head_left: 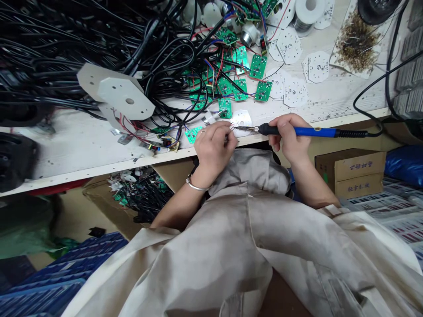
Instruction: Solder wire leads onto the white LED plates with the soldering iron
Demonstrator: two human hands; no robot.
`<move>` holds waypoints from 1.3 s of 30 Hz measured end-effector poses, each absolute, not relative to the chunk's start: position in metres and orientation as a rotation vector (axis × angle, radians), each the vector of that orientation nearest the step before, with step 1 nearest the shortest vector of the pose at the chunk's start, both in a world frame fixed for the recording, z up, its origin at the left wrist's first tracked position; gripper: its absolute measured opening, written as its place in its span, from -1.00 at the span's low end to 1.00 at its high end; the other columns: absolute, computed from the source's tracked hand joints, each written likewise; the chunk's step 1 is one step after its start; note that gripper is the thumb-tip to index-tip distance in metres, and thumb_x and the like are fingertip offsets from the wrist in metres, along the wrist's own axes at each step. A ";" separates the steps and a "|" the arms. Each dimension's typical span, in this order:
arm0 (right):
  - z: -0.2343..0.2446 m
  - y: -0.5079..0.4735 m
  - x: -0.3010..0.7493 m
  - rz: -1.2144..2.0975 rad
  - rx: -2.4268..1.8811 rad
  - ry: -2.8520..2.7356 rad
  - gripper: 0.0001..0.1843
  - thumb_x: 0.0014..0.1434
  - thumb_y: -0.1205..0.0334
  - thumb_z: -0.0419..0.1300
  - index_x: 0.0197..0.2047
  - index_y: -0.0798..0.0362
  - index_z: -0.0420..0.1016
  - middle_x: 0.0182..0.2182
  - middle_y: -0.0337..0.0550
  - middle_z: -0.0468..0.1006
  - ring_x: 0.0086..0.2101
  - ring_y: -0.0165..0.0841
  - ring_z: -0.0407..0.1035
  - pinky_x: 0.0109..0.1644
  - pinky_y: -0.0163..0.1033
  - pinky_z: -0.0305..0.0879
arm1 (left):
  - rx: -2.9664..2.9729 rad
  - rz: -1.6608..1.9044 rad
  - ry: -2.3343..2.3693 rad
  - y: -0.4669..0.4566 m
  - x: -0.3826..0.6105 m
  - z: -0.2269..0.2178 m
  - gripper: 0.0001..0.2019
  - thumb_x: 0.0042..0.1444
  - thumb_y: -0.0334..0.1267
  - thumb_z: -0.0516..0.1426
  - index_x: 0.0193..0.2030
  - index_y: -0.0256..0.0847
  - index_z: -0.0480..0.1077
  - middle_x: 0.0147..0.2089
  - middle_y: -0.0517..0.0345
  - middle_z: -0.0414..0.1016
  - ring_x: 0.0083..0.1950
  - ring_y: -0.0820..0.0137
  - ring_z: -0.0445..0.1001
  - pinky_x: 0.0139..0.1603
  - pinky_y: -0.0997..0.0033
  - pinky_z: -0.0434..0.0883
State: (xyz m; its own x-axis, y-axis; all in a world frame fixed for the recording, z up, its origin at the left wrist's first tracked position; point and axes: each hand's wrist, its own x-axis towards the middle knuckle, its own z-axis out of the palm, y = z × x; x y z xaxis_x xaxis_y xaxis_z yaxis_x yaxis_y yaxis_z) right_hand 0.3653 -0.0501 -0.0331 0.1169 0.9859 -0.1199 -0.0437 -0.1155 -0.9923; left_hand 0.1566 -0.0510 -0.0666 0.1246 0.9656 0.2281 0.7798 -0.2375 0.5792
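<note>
white surface (82, 145) cluttered. right hand (289, 140) grips soldering iron (307, 131); left hand (214, 147) pinches small part (231, 129) at iron's tip. joint looks mid-solder; wired green boards (241, 88) beyond iron.

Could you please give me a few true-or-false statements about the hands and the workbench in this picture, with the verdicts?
1. The right hand holds a soldering iron with a blue handle. True.
2. The iron's tip points away from the other hand. False: it points at the left hand, close to its fingertips.
3. Several green circuit boards lie on the bench among black cables. True.
4. The left wrist is bare. False: it wears a silver bracelet.
5. A box stands on top of the bench. False: the cardboard box sits below the bench edge, on the person's right.
</note>
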 end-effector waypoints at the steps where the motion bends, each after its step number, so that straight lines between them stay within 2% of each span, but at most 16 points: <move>1: -0.033 -0.050 0.365 1.202 -1.325 -1.029 -0.49 0.19 -0.32 0.23 -0.36 -0.01 0.47 -0.69 -0.44 0.37 -0.75 -0.60 0.14 -0.72 -0.45 0.02 | 2.091 0.819 1.707 -0.051 0.157 -0.067 -0.92 0.24 -0.33 0.10 -0.28 -0.12 0.40 -0.06 0.09 0.65 -0.05 0.30 0.59 0.02 0.25 0.40; 6: -0.034 -0.051 0.366 1.132 -1.370 -0.993 -0.48 0.19 -0.36 0.20 -0.38 -0.05 0.47 -0.70 -0.45 0.34 -0.74 -0.57 0.15 -0.70 -0.43 0.08 | 2.146 0.863 1.732 -0.051 0.159 -0.066 -0.90 0.23 -0.33 0.09 -0.30 -0.12 0.39 -0.10 0.09 0.67 -0.09 0.31 0.60 -0.04 0.26 0.42; 13: -0.037 -0.053 0.364 1.106 -1.370 -0.971 -0.46 0.16 -0.38 0.20 -0.40 -0.04 0.44 -0.71 -0.45 0.30 -0.76 -0.58 0.13 -0.73 -0.44 0.00 | 2.165 0.820 1.775 -0.050 0.160 -0.067 -0.90 0.21 -0.33 0.09 -0.32 -0.11 0.39 -0.10 0.11 0.68 -0.09 0.32 0.61 -0.05 0.27 0.44; 18: -0.047 -0.049 0.366 0.921 -1.260 -0.957 -0.51 0.28 -0.33 0.10 -0.30 -0.06 0.43 -0.69 -0.48 0.27 -0.77 -0.58 0.15 -0.71 -0.46 0.04 | 2.214 0.803 1.755 -0.052 0.159 -0.063 -0.89 0.24 -0.32 0.08 -0.28 -0.13 0.42 -0.09 0.08 0.67 -0.08 0.30 0.61 -0.05 0.27 0.45; 20: -0.048 -0.042 0.373 0.764 -1.150 -0.970 -0.60 0.33 -0.25 0.09 -0.20 -0.09 0.43 -0.64 -0.48 0.35 -0.75 -0.57 0.23 -0.68 -0.44 0.13 | 2.245 0.744 1.746 -0.054 0.157 -0.056 -0.87 0.27 -0.32 0.06 -0.24 -0.15 0.44 -0.04 0.04 0.66 -0.04 0.27 0.61 -0.02 0.26 0.46; 23: -0.043 -0.031 0.390 0.552 -1.093 -1.028 -0.75 0.35 -0.10 0.14 -0.02 -0.18 0.43 -0.42 -0.40 0.57 -0.56 -0.47 0.50 -0.49 -0.32 0.45 | 2.371 0.628 1.682 -0.054 0.150 -0.045 -0.84 0.31 -0.31 0.06 -0.14 -0.19 0.48 0.06 -0.06 0.63 0.00 0.21 0.60 -0.04 0.23 0.49; 25: -0.042 -0.025 0.400 0.459 -1.173 -1.126 -0.72 0.36 -0.10 0.14 0.06 -0.22 0.40 -0.25 -0.32 0.63 -0.39 -0.38 0.61 -0.28 -0.16 0.60 | 2.465 0.476 1.677 -0.052 0.143 -0.039 -0.81 0.34 -0.28 0.06 -0.09 -0.21 0.50 0.05 -0.11 0.63 -0.07 0.17 0.61 -0.15 0.21 0.48; 29: -0.053 -0.014 0.411 0.377 -1.306 -1.314 -0.62 0.35 -0.19 0.10 0.09 -0.19 0.41 -0.07 -0.19 0.62 -0.26 -0.25 0.64 -0.08 0.01 0.63 | 2.592 0.266 1.583 -0.043 0.123 -0.027 -0.74 0.38 -0.24 0.04 -0.18 -0.19 0.57 -0.18 -0.06 0.66 -0.26 0.18 0.61 -0.36 0.23 0.41; 31: -0.061 -0.010 0.414 0.338 -1.358 -1.388 -0.62 0.36 -0.18 0.09 0.10 -0.20 0.42 -0.03 -0.16 0.61 -0.20 -0.23 0.62 0.02 0.03 0.60 | 2.571 0.415 1.444 -0.041 0.108 -0.016 -0.74 0.38 -0.21 0.07 -0.19 -0.14 0.59 -0.21 0.02 0.67 -0.25 0.23 0.62 -0.33 0.27 0.46; 34: -0.066 -0.007 0.420 0.247 -1.419 -1.547 -0.65 0.39 -0.11 0.06 0.17 -0.27 0.37 0.03 -0.16 0.58 -0.03 -0.17 0.56 0.18 0.10 0.51 | 2.308 0.804 1.395 -0.043 0.080 0.004 -0.88 0.29 -0.18 0.23 -0.19 -0.04 0.62 -0.21 0.19 0.70 -0.24 0.34 0.64 -0.23 0.33 0.54; 36: -0.064 -0.008 0.425 0.201 -1.433 -1.676 -0.60 0.38 -0.05 0.10 0.25 -0.29 0.30 0.10 -0.15 0.53 0.12 -0.13 0.47 0.28 0.13 0.43 | 2.008 1.070 1.479 -0.045 0.060 0.011 -0.95 0.17 -0.15 0.34 -0.27 -0.01 0.64 -0.32 0.27 0.68 -0.38 0.40 0.58 -0.35 0.35 0.52; 39: -0.059 -0.011 0.430 0.185 -1.437 -1.846 -0.46 0.33 0.04 0.20 0.33 -0.22 0.22 0.20 -0.09 0.47 0.25 -0.10 0.33 0.36 0.16 0.35 | 1.545 1.405 1.601 -0.043 0.029 0.005 -0.71 -0.11 0.06 0.45 -0.41 -0.07 0.61 -0.55 0.31 0.55 -0.61 0.47 0.37 -0.59 0.38 0.33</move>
State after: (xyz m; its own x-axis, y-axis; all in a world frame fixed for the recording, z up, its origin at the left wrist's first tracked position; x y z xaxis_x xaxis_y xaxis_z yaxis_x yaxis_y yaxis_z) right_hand 0.4301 -0.0109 -0.0592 -0.0631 0.8754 0.4793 0.7627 0.3521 -0.5425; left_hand 0.0292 -0.0433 0.0048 -0.2274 0.9297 0.2898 0.4081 -0.1792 0.8952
